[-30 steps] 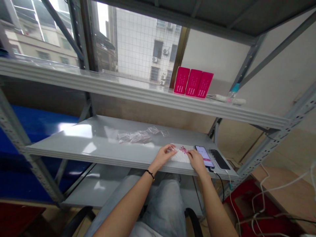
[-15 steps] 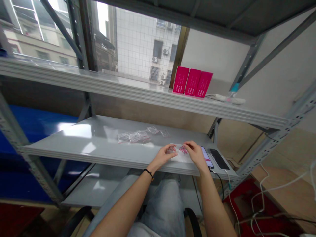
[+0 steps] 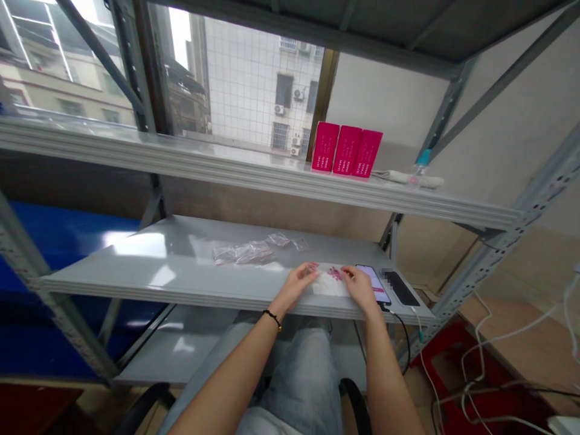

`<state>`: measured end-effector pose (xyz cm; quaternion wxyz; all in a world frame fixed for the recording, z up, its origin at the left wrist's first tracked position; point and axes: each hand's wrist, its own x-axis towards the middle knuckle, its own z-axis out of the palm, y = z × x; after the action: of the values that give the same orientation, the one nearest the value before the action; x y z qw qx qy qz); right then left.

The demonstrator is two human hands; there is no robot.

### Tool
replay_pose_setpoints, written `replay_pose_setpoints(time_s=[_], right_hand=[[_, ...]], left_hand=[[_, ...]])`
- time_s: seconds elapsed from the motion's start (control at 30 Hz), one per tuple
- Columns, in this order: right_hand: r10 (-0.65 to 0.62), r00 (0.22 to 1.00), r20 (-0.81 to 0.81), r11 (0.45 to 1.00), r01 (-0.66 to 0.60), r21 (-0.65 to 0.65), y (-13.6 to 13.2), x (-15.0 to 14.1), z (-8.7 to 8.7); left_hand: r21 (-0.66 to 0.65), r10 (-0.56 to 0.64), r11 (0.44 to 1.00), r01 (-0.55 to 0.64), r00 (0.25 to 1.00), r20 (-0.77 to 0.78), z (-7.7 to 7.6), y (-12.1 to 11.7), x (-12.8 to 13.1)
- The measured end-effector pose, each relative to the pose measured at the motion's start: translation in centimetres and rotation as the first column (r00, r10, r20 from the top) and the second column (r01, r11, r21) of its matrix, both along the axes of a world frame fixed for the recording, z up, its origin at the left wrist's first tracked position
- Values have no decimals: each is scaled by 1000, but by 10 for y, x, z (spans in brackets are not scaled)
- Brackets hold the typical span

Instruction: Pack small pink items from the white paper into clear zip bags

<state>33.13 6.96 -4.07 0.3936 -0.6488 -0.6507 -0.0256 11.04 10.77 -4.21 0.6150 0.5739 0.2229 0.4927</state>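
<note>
My left hand [image 3: 296,285], a dark bracelet at its wrist, has thumb and fingers closed around a small clear plastic bag [image 3: 312,270] with reddish bits showing at it. A white sheet [image 3: 327,289] lies on the shelf between my hands. On it rests a loose cluster of tiny pink-red pieces [image 3: 334,273]. My right hand [image 3: 359,285] is at the right side of this cluster, fingertips pinched together; whatever is between them is too small to make out.
Several clear bags [image 3: 249,252] lie farther back on the grey shelf [image 3: 136,266]. Right of my hands are a lit phone [image 3: 378,285] and a dark phone-like device [image 3: 401,289] with cables. Pink boxes [image 3: 348,151] stand on the upper shelf beside a small blue-capped bottle [image 3: 421,162].
My right hand has drawn back slightly from the pink-red pieces, uncovering more of the sheet and the lit phone. My left hand stays by the bag. The view has shifted a little.
</note>
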Motion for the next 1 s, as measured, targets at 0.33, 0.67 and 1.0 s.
replay_pose_setpoints(time_s=[0.33,0.67,1.0], right_hand=[[-66,956,286,978,119,-173,11,-20,-19],[-81,921,382,950,187,-249,17,-23,-11],[-43,972,233,973,93,-209,17,-21,-9]], left_hand=[[-139,-20,989,47,981,191,-10,7,-2],[-164,-42,982,92,959,281,-8,5,-2],[-172,-37,982,84,965,261,-6,4,-4]])
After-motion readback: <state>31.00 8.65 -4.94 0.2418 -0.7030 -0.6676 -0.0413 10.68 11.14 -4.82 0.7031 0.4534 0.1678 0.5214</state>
